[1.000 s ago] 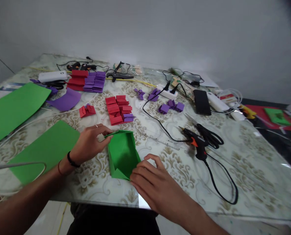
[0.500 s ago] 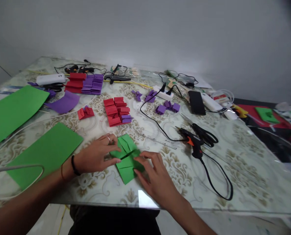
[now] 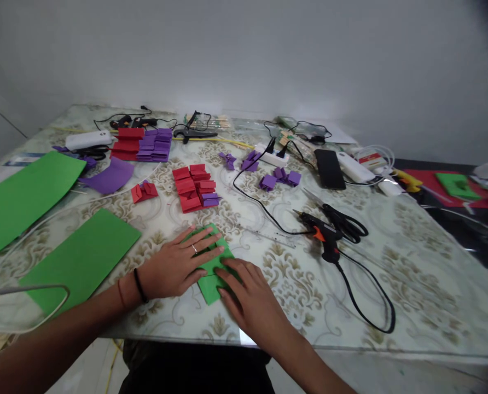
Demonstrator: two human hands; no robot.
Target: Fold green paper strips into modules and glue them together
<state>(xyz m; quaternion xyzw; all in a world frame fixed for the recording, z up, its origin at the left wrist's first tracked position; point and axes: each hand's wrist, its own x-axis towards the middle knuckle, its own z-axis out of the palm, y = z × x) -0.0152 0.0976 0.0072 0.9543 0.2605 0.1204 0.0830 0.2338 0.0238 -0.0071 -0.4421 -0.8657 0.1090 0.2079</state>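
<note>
A folded green paper piece (image 3: 209, 290) lies flat on the table in front of me, partly covered by both hands. My left hand (image 3: 182, 260) rests on its upper left part, fingers stretched out and lying flat. From the lower right, my right hand (image 3: 250, 290) touches the paper with extended fingertips. Just beyond is a block of folded red paper pieces (image 3: 190, 189) with one purple piece at its corner. A small red folded piece (image 3: 144, 191) sits to its left. Beside my left forearm lies a flat green sheet (image 3: 83, 257).
To the right lie a black glue gun (image 3: 324, 232) with its cord and black-handled scissors (image 3: 344, 223). Purple folded pieces (image 3: 267, 182), a white power strip (image 3: 272, 156) and a phone (image 3: 329, 168) stand farther back. A larger green sheet (image 3: 26, 200) is at left.
Both hands have pressed down on the green paper; its side flaps, raised before, now lie flatter. My left hand has moved right across it with fingers spread. The view has shifted slightly.
</note>
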